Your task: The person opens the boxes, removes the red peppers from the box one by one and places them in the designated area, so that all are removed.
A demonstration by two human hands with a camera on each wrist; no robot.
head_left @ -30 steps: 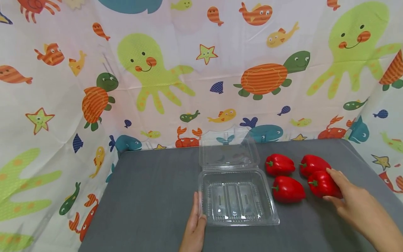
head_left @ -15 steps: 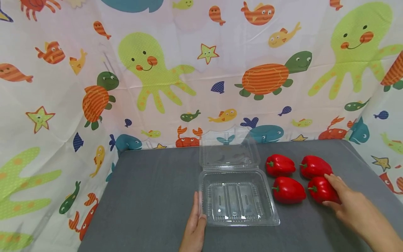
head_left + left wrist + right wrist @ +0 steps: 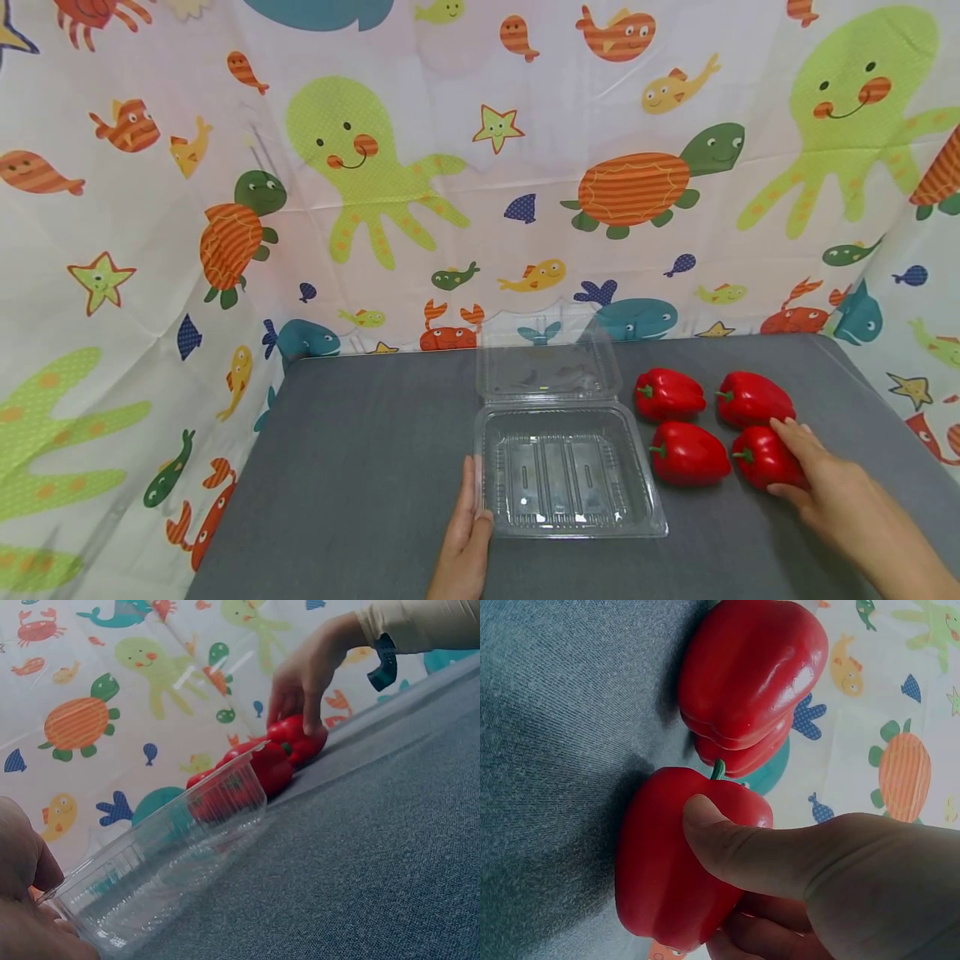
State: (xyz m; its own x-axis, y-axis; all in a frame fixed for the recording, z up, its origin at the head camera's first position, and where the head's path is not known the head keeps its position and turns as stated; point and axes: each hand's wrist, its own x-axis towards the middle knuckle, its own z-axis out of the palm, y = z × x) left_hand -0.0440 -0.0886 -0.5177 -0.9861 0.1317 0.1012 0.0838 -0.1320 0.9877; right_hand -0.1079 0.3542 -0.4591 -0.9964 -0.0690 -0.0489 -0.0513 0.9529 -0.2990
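My right hand grips a red bell pepper at the near right of the group. In the right wrist view its thumb lies across this pepper, with the fingers curled behind. On the left, my left hand pinches the side rim of an open clear plastic clamshell container, thumb at the rim and fingers along the outer wall. The left wrist view shows that hand at the container's corner. Nothing lies in the container's base, and its clear lid is folded back behind it.
Three other red bell peppers lie right of the container: one at back left, one at back right, one in front. A grey cloth covers the table. Behind hangs a sea-animal printed curtain.
The held bell pepper has come slightly nearer and lower with my right hand, opening a little more space from the pepper behind. My left hand and the container have stayed put.
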